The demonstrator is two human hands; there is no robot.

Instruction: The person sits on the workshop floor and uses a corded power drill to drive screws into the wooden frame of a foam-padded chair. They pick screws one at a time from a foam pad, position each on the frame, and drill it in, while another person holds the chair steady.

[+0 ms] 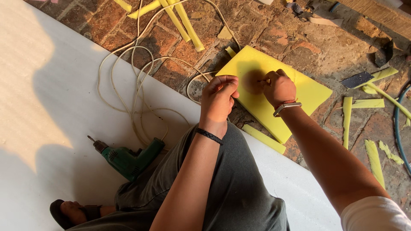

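Both hands are raised close together over a yellow foam sheet (pixel 274 92) that lies flat on the brick floor (pixel 299 38), just past the person's bent knee in grey trousers (pixel 233 188). Left hand (pixel 219 99) is curled into a loose fist, fingers (pixel 226 81) folded in and pressed together, thumb side toward the right hand; whether anything sits inside the fist I cannot tell. It wears a dark braided band (pixel 209 135) on the wrist. Right hand (pixel 279 87) has its fingers (pixel 270 77) bunched tight, pinching a small thin thing (pixel 261 80) that pokes out toward the left hand; too small to say what it is. A strapped watch (pixel 287 107) is on the right wrist. The hands are near each other but not touching, and their shadow falls on the foam sheet right below. A green power drill (pixel 128 159) lies on the white board (pixel 47 107) to the left of the knee, untouched, well apart from both hands, with its pale cord (pixel 137 90) looped over the board and the bricks. Yellow foam offcut strips (pixel 184 21) are scattered at the top of the floor, more strips (pixel 347 119) on the right, and one long strip (pixel 263 138) lies just beside the near edge of the sheet. A blue hose (pixel 398 128) curves at the far right edge.
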